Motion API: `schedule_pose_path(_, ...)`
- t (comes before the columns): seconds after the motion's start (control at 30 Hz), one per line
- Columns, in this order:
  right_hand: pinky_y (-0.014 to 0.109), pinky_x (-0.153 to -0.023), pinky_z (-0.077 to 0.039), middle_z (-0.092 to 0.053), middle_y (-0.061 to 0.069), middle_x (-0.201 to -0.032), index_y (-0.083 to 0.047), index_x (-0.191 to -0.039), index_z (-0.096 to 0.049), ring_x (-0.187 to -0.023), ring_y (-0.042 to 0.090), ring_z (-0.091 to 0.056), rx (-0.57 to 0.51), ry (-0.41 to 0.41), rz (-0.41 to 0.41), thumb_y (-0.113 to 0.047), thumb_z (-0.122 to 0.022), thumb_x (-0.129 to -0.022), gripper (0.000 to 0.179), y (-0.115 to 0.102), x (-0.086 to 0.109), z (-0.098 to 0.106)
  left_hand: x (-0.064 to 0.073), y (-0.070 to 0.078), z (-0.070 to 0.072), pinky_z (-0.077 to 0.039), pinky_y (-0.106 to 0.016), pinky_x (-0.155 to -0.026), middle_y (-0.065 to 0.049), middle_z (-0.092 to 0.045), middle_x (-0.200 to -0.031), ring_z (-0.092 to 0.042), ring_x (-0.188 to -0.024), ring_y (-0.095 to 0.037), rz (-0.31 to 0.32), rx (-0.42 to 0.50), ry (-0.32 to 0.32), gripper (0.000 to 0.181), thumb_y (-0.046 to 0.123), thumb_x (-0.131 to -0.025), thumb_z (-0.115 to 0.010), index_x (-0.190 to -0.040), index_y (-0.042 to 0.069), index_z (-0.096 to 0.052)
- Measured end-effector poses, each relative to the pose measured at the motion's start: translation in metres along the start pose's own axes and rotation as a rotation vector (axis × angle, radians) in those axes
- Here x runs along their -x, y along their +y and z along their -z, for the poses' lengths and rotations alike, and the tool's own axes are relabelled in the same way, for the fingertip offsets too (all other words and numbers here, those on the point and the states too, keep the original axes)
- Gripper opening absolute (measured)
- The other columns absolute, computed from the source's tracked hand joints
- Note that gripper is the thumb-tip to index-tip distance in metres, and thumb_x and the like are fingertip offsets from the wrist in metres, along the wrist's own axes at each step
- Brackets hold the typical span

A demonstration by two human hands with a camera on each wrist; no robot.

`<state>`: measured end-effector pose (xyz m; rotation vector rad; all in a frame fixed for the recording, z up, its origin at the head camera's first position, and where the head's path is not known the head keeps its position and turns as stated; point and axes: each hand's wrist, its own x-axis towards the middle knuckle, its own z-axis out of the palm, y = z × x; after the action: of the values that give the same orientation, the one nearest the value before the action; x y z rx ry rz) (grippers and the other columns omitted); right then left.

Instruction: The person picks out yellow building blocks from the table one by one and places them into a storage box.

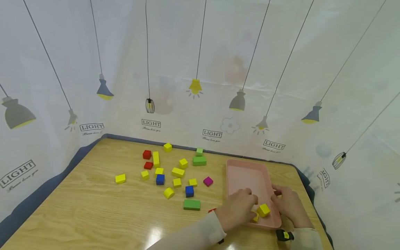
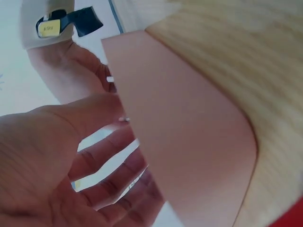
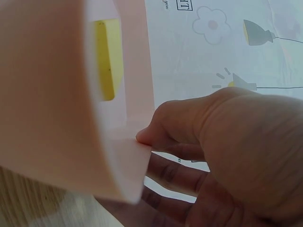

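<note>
A pink tray lies at the right of the table. My left hand reaches over its near left wall, with spread fingers inside and the thumb beside a yellow block. Another yellow block lies in the tray just right of it. In the left wrist view the pink wall hides the fingertips of the left hand. My right hand grips the tray's right rim; in the right wrist view its thumb presses the rim, fingers on the outer side.
Left of the tray are scattered yellow blocks, two blue cubes, green blocks, red blocks and a magenta cube. A red piece is partly hidden by the left hand. A printed curtain borders the table's back and sides.
</note>
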<state>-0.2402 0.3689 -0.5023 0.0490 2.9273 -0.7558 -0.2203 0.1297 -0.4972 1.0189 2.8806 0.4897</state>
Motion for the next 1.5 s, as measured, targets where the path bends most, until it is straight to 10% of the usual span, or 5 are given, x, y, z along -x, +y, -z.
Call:
schedule_pose_path(0.33,0.029,-0.064,-0.054,-0.080,0.033,-0.130,0.010,-0.163,-0.057,-0.080,0.020,-0.064,-0.011,0.007,-0.026,-0.010,-0.066,-0.109,0.059,-0.003,-0.001,-0.001,0.008,-0.033,0.021,-0.066,-0.025,-0.094,0.006,-0.077,-0.136,-0.071,-0.111,-0.012,0.005,-0.095,0.114,0.041,0.055,-0.104,-0.087,-0.138,0.032,-0.083)
schedule_pose_path(0.93,0.030,-0.063,-0.053,-0.079,0.033,-0.132,0.007,-0.165,-0.057,-0.076,0.021,-0.062,-0.013,0.001,-0.068,-0.011,-0.067,-0.109,0.060,-0.003,-0.004,-0.002,0.027,-0.129,0.054,-0.064,-0.056,-0.110,-0.007,-0.072,-0.151,-0.071,-0.134,-0.033,0.211,-0.051,0.239,0.055,0.051,-0.101,-0.091,-0.147,0.022,-0.078)
schedule_pose_path(1.5,0.033,-0.069,-0.056,-0.080,0.033,-0.130,0.008,-0.164,-0.057,-0.083,0.022,-0.066,-0.004,0.001,-0.065,-0.010,-0.068,-0.108,0.060,0.001,-0.003,-0.003,0.051,-0.202,0.067,-0.059,-0.066,-0.116,-0.018,-0.066,-0.159,-0.063,-0.139,-0.042,0.402,0.014,0.247,0.067,0.046,-0.101,-0.091,-0.159,0.019,-0.069)
